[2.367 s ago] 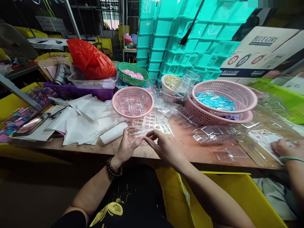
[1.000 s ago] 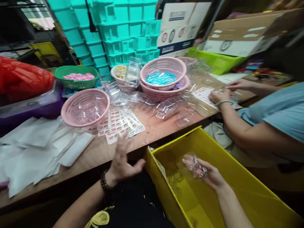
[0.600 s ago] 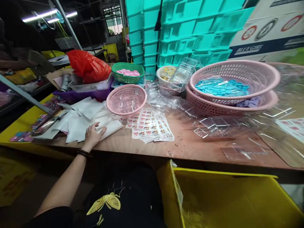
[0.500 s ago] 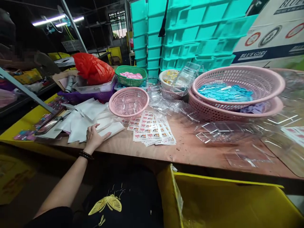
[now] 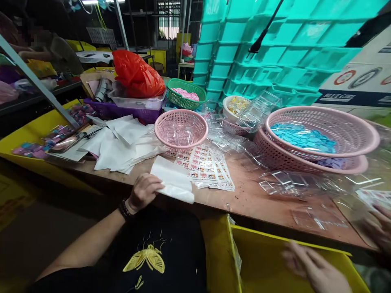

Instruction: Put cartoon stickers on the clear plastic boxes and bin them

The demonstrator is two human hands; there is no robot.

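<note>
My left hand (image 5: 145,190) pinches the near-left end of a folded white sheet (image 5: 172,179), which sticks out over the table's front edge. Part of the sheet is glossy; I cannot tell whether it is paper or film. Behind it lies a loose pile of white sheets (image 5: 117,142). Beside it, printed sticker sheets (image 5: 210,169) are fanned out, partly under a pink basket (image 5: 181,130) of clear plastic pieces. Over the yellow bin, my right hand (image 5: 314,266) is smeared by motion, so its fingers and anything in them are unclear.
A yellow bin (image 5: 275,248) stands against the table front. Clear plastic trays (image 5: 287,181) and stacked pink baskets (image 5: 320,162) fill the right. Another person's hand (image 5: 381,224) is at the right edge. Teal crates (image 5: 244,49) rise behind; a red bag (image 5: 137,75) sits back left.
My left hand has lifted a white sheet off the pile and brought it right, towards me. My right hand and another person's hand have come into view at right. The view has shifted.
</note>
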